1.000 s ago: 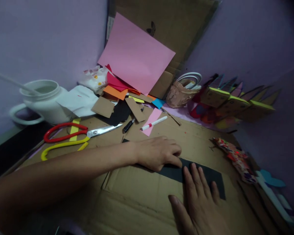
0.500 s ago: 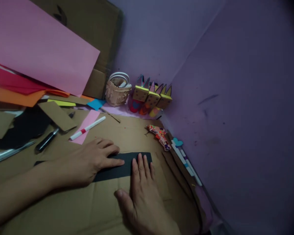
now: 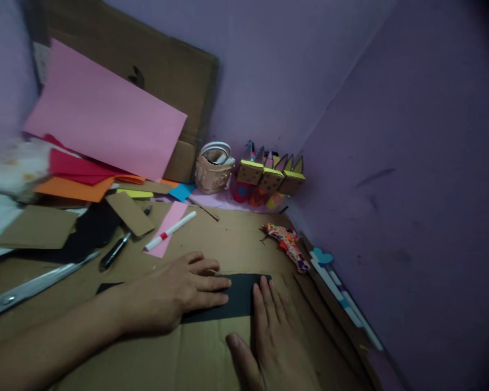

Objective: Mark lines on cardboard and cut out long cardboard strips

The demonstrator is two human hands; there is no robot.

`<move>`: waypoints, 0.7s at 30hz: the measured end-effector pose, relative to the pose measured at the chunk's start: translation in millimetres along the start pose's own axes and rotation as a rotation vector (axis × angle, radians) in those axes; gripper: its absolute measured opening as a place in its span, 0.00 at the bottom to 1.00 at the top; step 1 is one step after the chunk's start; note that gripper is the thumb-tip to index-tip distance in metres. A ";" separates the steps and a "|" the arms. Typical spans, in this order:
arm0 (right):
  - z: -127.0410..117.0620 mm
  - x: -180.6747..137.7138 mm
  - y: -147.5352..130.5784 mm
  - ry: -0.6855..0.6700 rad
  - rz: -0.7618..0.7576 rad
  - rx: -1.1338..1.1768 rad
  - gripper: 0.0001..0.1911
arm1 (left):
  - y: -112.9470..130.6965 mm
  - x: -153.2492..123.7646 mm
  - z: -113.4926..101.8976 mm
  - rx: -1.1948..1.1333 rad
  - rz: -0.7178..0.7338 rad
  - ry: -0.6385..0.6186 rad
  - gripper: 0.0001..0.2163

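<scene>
A black strip of paper [image 3: 241, 300] lies flat on the brown cardboard sheet [image 3: 146, 364], its left end showing past my forearm. My left hand [image 3: 175, 293] rests palm down across the strip, fingers stretched to the right and pressing on it; its middle part is hidden beneath that hand. At the strip's right end, my right hand [image 3: 273, 331] lies with fingers extended and fingertips on the paper edge, thumb spread away to the left. Neither hand grips anything.
Scissors [image 3: 36, 290], a black-handled cutter [image 3: 114, 251], a white marker [image 3: 171, 231] on a pink paper strip [image 3: 163, 250] and cardboard pieces [image 3: 130, 213] lie left. A patterned glue gun [image 3: 287, 244] and white sticks [image 3: 342, 296] lie right. A small basket [image 3: 214, 176] and decorated boxes [image 3: 271, 179] stand behind.
The view has turned left, so everything sits further right and lower, and more of the scissors shows. My left fingers have straightened on the strip; my right hand stays at its right end.
</scene>
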State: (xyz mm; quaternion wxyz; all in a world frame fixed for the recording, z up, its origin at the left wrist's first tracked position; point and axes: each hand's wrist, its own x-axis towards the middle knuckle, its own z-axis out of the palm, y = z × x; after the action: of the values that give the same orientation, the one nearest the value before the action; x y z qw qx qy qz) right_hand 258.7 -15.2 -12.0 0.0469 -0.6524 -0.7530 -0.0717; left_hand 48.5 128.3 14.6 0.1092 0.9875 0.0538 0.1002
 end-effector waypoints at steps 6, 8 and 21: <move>-51.0 42.0 13.3 -0.417 0.031 0.091 0.35 | 1.9 1.4 -7.1 -0.073 -0.057 -0.034 0.23; -66.4 66.7 16.0 -0.339 0.057 0.200 0.24 | 3.0 1.0 -8.8 -0.073 -0.049 -0.042 0.24; -55.7 217.3 -57.1 -0.311 0.011 0.426 0.14 | 7.2 -1.1 -12.8 0.007 -0.009 -0.008 0.24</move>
State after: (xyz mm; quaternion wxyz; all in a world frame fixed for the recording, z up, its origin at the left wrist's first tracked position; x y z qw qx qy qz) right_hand 169.5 179.6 75.9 0.0673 -0.6350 -0.7458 0.1899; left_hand 45.4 123.8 28.3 0.1066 0.9880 0.0580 0.0957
